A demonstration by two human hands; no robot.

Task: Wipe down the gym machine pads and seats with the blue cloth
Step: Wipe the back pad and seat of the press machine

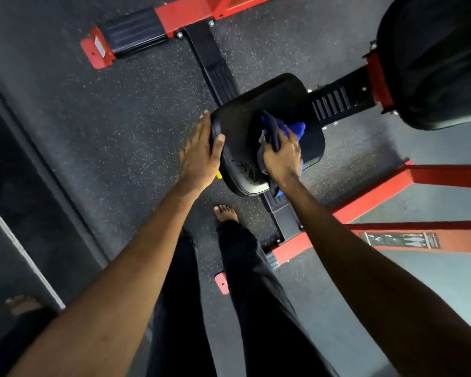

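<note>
A black padded seat (245, 115) of a red-framed gym machine sits at the centre of the head view. Its near part is cracked and worn. My right hand (282, 157) grips a bunched blue cloth (297, 130) and presses it on the seat's right half. My left hand (201, 156) holds the seat's left edge, with straight fingers along the side and the thumb on top. A larger black back pad (435, 58) stands at the upper right.
Red steel frame beams (408, 175) run along the right and across the top (185, 14). A black floor bar (212, 66) passes under the seat. My legs and bare foot (226, 213) stand on speckled rubber flooring (106, 118). A dark raised platform edges the left side.
</note>
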